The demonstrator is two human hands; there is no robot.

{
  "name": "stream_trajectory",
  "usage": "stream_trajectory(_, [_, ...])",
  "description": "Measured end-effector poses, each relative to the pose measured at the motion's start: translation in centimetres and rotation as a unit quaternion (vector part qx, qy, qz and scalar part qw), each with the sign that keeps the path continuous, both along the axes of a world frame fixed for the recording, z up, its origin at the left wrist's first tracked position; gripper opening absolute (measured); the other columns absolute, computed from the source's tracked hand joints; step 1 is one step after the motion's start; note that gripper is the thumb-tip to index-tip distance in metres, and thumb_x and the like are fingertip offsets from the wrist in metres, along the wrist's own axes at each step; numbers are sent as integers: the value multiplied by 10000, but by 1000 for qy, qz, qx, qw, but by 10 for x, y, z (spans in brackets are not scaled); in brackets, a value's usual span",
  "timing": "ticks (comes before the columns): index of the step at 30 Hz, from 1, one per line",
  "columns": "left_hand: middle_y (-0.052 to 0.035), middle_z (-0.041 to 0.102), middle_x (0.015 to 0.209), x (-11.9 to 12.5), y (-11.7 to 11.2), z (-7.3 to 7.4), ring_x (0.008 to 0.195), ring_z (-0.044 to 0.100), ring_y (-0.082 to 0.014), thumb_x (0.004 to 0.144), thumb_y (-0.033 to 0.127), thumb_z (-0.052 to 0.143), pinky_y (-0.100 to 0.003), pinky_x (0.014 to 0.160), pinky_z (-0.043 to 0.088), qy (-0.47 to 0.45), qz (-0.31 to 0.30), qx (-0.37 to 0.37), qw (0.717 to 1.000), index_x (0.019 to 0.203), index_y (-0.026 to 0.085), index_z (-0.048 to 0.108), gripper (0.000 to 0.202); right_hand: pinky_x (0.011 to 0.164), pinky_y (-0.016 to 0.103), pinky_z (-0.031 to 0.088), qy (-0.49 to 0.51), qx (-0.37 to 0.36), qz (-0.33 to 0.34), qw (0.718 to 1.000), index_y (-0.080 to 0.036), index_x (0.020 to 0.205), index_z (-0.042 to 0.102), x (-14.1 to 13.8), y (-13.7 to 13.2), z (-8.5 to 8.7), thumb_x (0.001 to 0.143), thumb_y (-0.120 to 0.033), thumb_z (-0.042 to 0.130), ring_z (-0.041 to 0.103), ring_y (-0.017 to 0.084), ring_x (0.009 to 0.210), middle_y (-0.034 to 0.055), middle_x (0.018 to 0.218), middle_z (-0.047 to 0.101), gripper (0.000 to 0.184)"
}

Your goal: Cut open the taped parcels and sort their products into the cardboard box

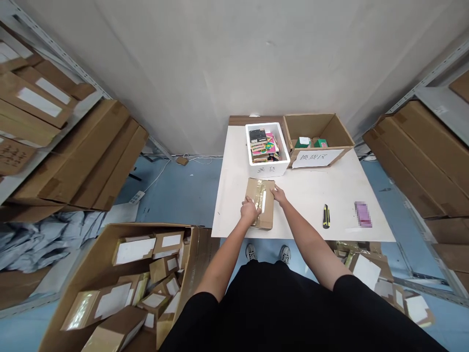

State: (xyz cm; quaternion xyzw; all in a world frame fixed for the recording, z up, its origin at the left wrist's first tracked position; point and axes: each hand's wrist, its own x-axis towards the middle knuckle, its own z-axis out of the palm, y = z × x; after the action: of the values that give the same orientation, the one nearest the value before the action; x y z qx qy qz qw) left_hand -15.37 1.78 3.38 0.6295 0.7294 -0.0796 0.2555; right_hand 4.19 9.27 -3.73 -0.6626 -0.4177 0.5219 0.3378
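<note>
A taped cardboard parcel (261, 203) lies near the front edge of the white table (315, 215), with a strip of clear packing tape running along its top. The left hand (249, 211) curls its fingers over the parcel's near side, apparently gripping it. The right hand (279, 194) rests its slightly spread fingers against the far corner; whether they grip, I cannot tell. Placed on both sides, the hands seem to steady the parcel.

Behind the parcel on the table stands a white foam box (267, 168) packed with colourful printed items, its front marked with unreadable characters. Beside that box, an open cardboard box (318, 127) carries a white paper sign (317, 158) handwritten in Chinese, apparently labelling a zone. To the parcel's right on the table lie a yellow-and-black utility knife (326, 216), within easy reach, and a pixelated pink object (363, 214). Below the table's near edge, a large carton (198, 254) holds more labelled parcels.
</note>
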Motion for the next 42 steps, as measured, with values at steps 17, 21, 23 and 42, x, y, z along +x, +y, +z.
stream_trajectory(17, [-329,642,1426,-29,-7,12,1319,645,-385,1043,487,455,-427,1045,485,-86,-52,-20,995,1671,-6,251,825,1293,521,306,-196,4,68,978,-227,1725,289,-65,-42,15,673,-354,849,285,411,1622,179,1815,60,1198])
stream_trajectory(21, [-316,636,1443,-25,-7,8,1394,591,-395,1041,447,451,-432,1047,493,-84,-65,-16,994,1667,16,278,780,1249,471,384,-95,26,78,992,-195,1664,428,-39,-37,29,689,-309,730,362,342,1595,156,1730,367,1026])
stream_trajectory(23, [-339,607,1466,-26,-6,6,1386,595,-414,1042,440,447,-455,1048,498,-73,-50,-13,996,1672,17,268,779,1142,462,500,-25,25,59,998,-219,1622,487,-25,-38,37,703,-299,651,561,334,1432,123,1550,600,936])
stream_trajectory(42, [-121,756,1371,-94,5,7,1286,685,-300,966,379,482,-355,1049,529,-278,-6,7,961,1347,167,700,487,1237,466,425,-146,31,-24,988,-149,1687,336,16,-70,8,815,-364,700,468,324,1526,184,1686,440,969])
